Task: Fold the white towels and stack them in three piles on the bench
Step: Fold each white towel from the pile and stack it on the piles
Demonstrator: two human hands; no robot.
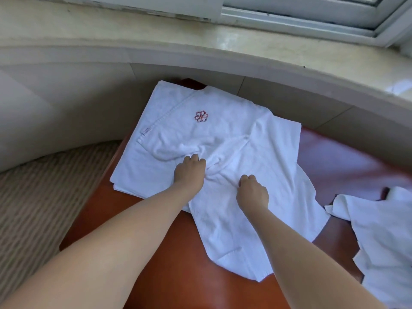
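White terry cloth makes up everything in play: a loose towel (256,175) lies rumpled across the reddish-brown bench (178,275), its far-left part riding up over a folded stack (156,134) that sits at the bench's far left end and shows a red embroidered flower logo (201,116) and a small label (146,131). The person's left hand (189,172) has its fingers curled into a bunched ridge of the loose towel near the middle, gripping it; the right hand (253,192) sits just to the right and nearer, fingers also curled down into the fabric and apparently pinching a fold. More unfolded white towels (379,241) lie heaped at the right edge of the bench. The cloth looks soft, limp and light, with no stiffness to hold a shape, so a grip in the middle will likely only gather it into a wad. It would probably handle better taken by two corners or along a hemmed edge, lifted clear of the stack and shaken flat before creasing. The smooth bench surface may let it slide, and dragging could disturb the stack beneath.
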